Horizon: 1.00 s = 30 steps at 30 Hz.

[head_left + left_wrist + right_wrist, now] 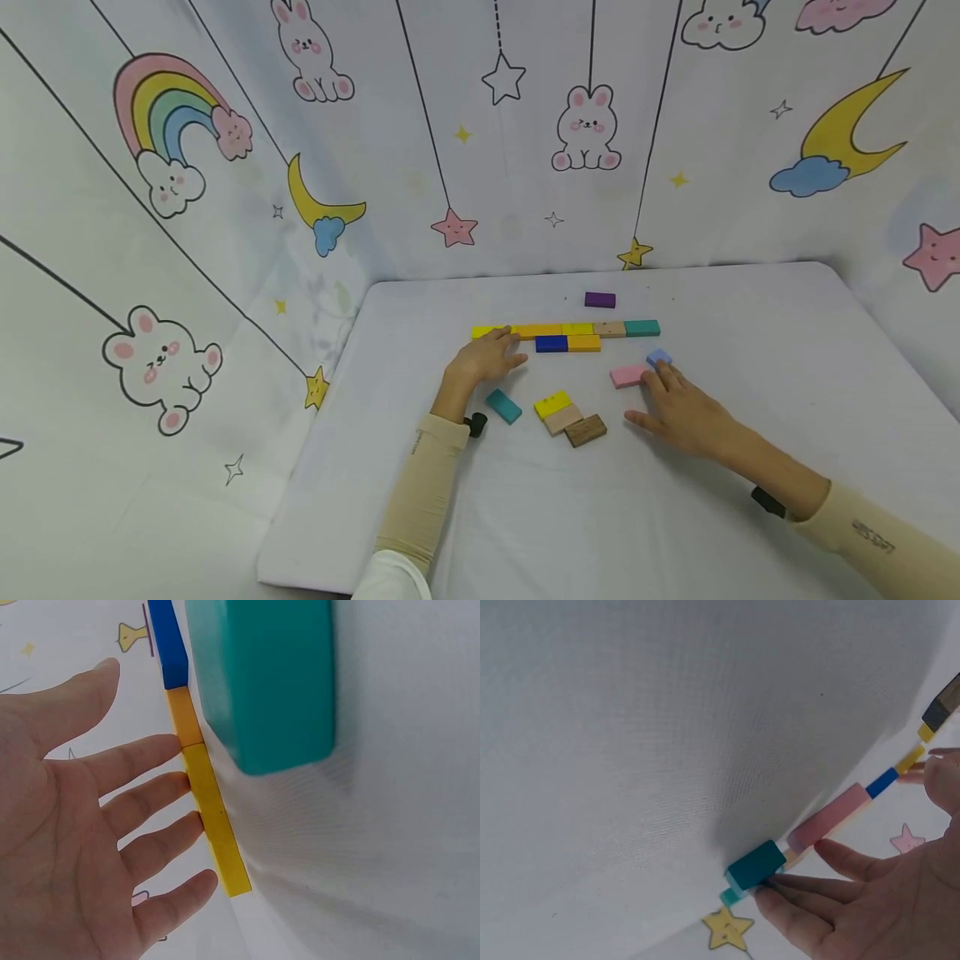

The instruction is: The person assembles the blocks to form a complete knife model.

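In the head view my left hand [486,358] has its fingertips at the left end of a block row, on the yellow block [482,332]. The left wrist view shows those fingers spread along the edge of the yellow strip [215,817]. Right of it in the row are orange [540,330], yellow, wooden and teal [642,327] blocks. Blue [551,343] and orange [583,342] blocks lie against its near side. My right hand [693,417] touches a pink block [627,376] and a light blue block [658,357] with extended fingers; the right wrist view shows the pink block [831,816] by a fingertip.
A purple block [600,299] lies behind the row. Nearer the front are a teal block [504,406] and a cluster of yellow [552,404], light wooden [562,420] and brown [586,431] blocks. White cloth [585,517] covers the table.
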Available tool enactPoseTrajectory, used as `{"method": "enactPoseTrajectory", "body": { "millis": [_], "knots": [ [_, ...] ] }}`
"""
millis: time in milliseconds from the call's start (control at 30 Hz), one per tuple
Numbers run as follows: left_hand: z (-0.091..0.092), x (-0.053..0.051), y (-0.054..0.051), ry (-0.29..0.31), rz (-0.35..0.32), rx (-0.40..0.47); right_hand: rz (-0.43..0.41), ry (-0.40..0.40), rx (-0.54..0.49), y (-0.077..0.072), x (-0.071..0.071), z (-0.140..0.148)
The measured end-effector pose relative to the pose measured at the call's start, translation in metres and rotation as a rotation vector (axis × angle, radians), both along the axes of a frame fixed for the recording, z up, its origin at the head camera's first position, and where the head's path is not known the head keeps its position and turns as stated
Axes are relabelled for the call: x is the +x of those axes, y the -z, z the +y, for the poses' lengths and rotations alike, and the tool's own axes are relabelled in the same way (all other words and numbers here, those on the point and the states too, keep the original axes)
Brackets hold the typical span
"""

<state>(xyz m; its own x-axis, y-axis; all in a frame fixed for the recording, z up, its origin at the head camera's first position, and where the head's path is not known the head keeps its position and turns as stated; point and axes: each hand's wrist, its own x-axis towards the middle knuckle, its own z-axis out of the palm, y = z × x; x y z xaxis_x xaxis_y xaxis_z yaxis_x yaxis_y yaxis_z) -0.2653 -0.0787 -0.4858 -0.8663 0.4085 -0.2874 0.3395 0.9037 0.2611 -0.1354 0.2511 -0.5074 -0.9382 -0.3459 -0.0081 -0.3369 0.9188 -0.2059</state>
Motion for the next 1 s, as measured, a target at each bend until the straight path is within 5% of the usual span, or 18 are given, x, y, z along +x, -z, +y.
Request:
{"method": "enactPoseTrajectory", "body": {
  "millis": [533,1000],
  "knots": [
    [-0.002,0.001,-0.001,-0.007,-0.008,0.008,0.059,-0.013,0.089,-0.007,-0.003,-0.007],
    [-0.001,0.0,-0.001,-0.005,-0.012,0.008,0.019,-0.006,0.12,-0.006,-0.019,-0.013]
  ]
}}
